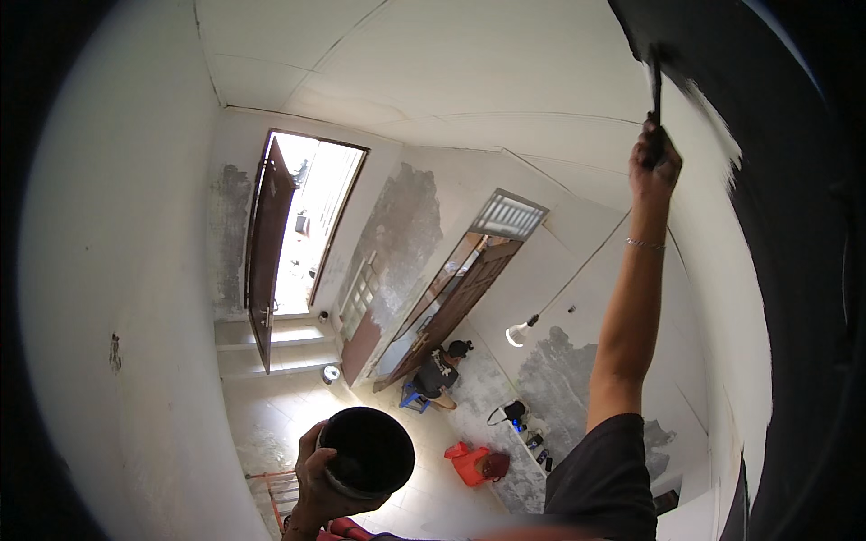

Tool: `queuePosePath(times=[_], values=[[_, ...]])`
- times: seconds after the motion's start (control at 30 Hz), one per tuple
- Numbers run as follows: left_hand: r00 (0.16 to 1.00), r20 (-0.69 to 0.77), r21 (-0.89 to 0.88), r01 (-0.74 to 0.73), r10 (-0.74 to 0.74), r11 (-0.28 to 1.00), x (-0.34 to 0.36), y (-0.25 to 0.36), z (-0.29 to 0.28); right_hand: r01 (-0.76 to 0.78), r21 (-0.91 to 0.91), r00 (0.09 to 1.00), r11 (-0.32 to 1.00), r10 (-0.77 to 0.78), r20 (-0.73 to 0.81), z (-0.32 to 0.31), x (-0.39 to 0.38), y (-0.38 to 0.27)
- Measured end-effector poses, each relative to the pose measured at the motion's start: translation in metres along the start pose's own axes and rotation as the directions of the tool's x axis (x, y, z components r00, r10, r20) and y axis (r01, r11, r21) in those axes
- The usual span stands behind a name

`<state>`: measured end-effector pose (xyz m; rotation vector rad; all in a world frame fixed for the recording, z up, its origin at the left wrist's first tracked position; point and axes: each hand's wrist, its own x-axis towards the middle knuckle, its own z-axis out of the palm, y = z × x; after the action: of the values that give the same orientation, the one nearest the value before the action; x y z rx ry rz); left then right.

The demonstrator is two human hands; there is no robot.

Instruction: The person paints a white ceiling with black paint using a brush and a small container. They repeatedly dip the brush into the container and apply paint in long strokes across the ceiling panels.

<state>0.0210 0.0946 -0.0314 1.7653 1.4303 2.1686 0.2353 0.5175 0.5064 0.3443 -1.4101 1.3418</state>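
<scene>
My left hand [311,475] grips a round cup-like container [354,492] from its left side, low in the view. The inside looks black, like dark paint, though its level cannot be made out. High at the upper right, my right hand [657,164] is closed around the handle of a paintbrush [656,90]. The brush points upward, its slightly blurred tip at the border between the black painted surface [794,225] and the white surface. Ragged black strokes line that border. My right arm is stretched up nearly straight.
Far below, a person [436,371] sits on a blue stool [414,398]; another in red [469,463] is beside a low shelf of small items [530,439]. A light bulb [517,334] hangs on a cord. An open brown door [271,243] and a paint can [331,372] are at left.
</scene>
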Motion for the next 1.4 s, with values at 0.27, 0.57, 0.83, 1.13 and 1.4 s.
queuePosePath(times=[0.27, 0.57, 0.83, 1.13, 1.4], values=[[1.000, 0.007, 0.036, 0.001, -0.001, 0.999, -0.002, -0.003, 0.001, 0.201, 0.142, 0.976, 0.969, -0.211, 0.059, -0.022, -0.128, -0.061], [1.000, 0.030, 0.023, 0.004, -0.005, 1.000, -0.002, 0.004, 0.005, -0.031, -0.110, 0.996, 0.993, 0.040, 0.074, 0.005, -0.030, 0.004], [0.998, 0.053, -0.066, 0.022, -0.019, 0.998, -0.009, 0.002, 0.012, 0.197, 0.063, 0.965, 0.978, -0.182, -0.189, 0.059, -0.074, -0.034], [0.998, 0.058, -0.056, 0.003, 0.000, 0.998, -0.008, 0.005, 0.008, 0.042, -0.010, 0.994, 0.999, -0.043, -0.105, 0.044, -0.089, -0.017], [0.998, 0.050, -0.077, 0.026, -0.023, 0.997, -0.005, 0.011, 0.007, 0.338, 0.113, 0.941, 0.934, -0.335, -0.049, 0.050, -0.186, -0.058]])
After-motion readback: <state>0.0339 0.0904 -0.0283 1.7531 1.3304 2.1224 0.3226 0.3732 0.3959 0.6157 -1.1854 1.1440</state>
